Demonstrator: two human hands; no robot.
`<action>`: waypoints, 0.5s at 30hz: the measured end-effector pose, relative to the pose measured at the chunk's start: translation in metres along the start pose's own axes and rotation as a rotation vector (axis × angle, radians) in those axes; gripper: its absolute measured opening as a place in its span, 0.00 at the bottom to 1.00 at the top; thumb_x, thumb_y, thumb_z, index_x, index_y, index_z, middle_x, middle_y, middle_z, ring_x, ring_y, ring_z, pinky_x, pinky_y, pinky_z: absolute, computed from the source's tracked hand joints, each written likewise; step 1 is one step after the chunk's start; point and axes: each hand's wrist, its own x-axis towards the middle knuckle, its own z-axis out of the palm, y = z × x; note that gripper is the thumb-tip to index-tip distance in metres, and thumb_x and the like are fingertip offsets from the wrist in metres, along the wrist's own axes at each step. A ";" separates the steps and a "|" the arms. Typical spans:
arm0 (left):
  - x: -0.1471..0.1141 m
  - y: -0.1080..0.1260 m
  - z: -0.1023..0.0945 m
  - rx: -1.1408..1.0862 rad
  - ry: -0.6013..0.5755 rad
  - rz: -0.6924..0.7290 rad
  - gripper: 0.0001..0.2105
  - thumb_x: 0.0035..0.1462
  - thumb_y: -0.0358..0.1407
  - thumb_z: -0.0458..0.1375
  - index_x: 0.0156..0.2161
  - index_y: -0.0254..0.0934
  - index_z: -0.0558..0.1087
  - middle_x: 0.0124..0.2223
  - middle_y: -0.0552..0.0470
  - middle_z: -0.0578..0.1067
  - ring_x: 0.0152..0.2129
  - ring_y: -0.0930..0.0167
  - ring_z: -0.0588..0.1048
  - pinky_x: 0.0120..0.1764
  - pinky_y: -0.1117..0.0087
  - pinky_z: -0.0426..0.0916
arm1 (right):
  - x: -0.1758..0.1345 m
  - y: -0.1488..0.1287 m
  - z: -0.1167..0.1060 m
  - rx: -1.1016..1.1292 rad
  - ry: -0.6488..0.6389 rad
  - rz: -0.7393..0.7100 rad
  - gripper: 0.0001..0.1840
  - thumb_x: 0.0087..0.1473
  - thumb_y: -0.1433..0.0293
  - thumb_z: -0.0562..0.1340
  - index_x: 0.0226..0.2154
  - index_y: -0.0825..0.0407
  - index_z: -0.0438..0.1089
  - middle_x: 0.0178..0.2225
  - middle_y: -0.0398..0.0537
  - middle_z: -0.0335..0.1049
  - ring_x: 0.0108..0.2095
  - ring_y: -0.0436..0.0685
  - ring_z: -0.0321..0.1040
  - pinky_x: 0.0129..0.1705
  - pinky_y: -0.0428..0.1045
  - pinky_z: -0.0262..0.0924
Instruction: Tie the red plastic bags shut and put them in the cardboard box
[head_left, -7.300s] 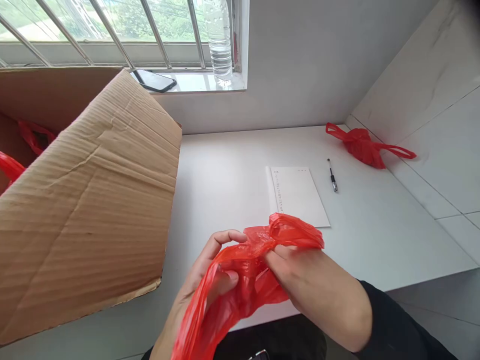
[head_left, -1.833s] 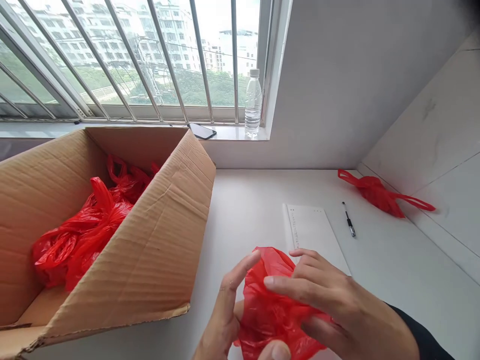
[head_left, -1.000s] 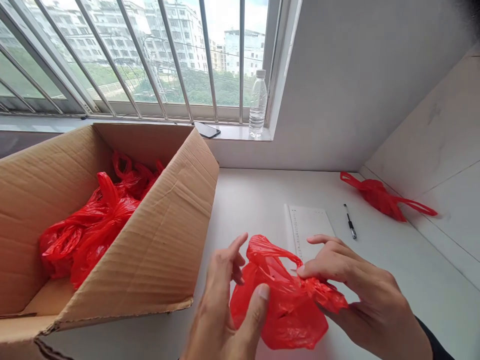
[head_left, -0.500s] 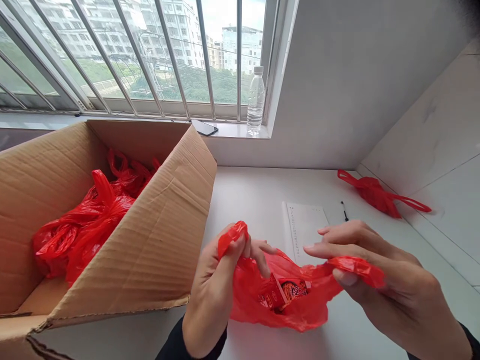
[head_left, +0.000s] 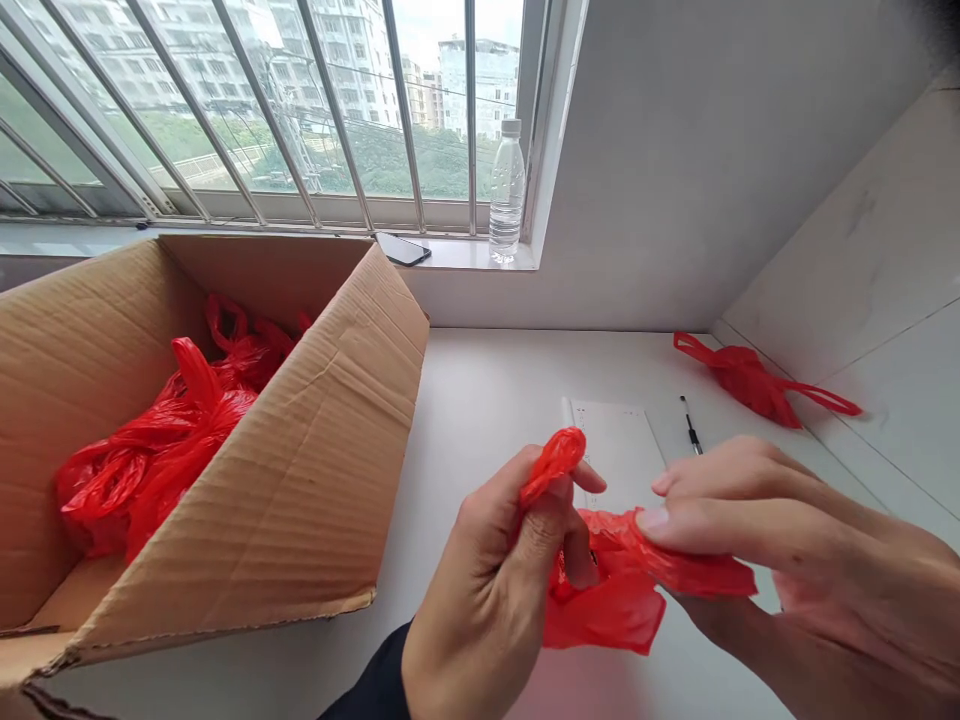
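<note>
Red, thin plastic: the small bag [head_left: 607, 590] hangs just above the counter's [head_left: 487, 400] near edge, one handle pinched in the left hand [head_left: 487, 590], the other in the right hand [head_left: 787, 570], each grip closed on it. Pulling the handles apart too hard could tear the film or spill its contents.

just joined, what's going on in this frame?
A person holds a small red plastic bag above the white table, gripping one handle in the left hand and the other in the right hand. To the left, an open cardboard box holds more red bags. Another tied red bag lies by the wall, near a sheet of paper and a pen.
</note>
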 end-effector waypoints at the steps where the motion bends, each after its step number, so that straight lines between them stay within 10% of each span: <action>1: 0.000 -0.001 0.001 0.017 0.004 0.001 0.15 0.70 0.45 0.44 0.42 0.41 0.70 0.22 0.59 0.61 0.19 0.74 0.62 0.26 0.73 0.60 | 0.001 0.001 -0.001 -0.049 0.000 -0.034 0.23 0.51 0.81 0.66 0.48 0.47 0.72 0.35 0.46 0.69 0.35 0.55 0.70 0.38 0.53 0.74; 7: -0.013 -0.007 0.010 0.365 0.031 0.028 0.27 0.52 0.34 0.63 0.58 0.49 0.69 0.43 0.50 0.77 0.35 0.63 0.74 0.35 0.69 0.68 | 0.004 -0.003 0.002 -0.045 0.008 -0.056 0.27 0.46 0.81 0.69 0.49 0.46 0.72 0.28 0.41 0.70 0.29 0.55 0.69 0.36 0.54 0.75; 11: -0.015 -0.008 0.012 0.413 -0.090 0.110 0.05 0.49 0.31 0.61 0.33 0.43 0.76 0.28 0.55 0.74 0.23 0.70 0.68 0.25 0.71 0.60 | 0.003 -0.016 0.017 -0.046 0.086 -0.037 0.18 0.50 0.79 0.66 0.43 0.46 0.73 0.27 0.39 0.71 0.28 0.54 0.69 0.45 0.57 0.72; 15: -0.005 0.001 0.005 0.390 -0.263 0.006 0.15 0.60 0.37 0.54 0.22 0.38 0.60 0.20 0.59 0.56 0.18 0.76 0.55 0.21 0.71 0.48 | 0.002 -0.014 0.019 -0.112 -0.004 -0.004 0.16 0.61 0.72 0.59 0.51 0.45 0.70 0.38 0.45 0.72 0.40 0.56 0.71 0.55 0.58 0.66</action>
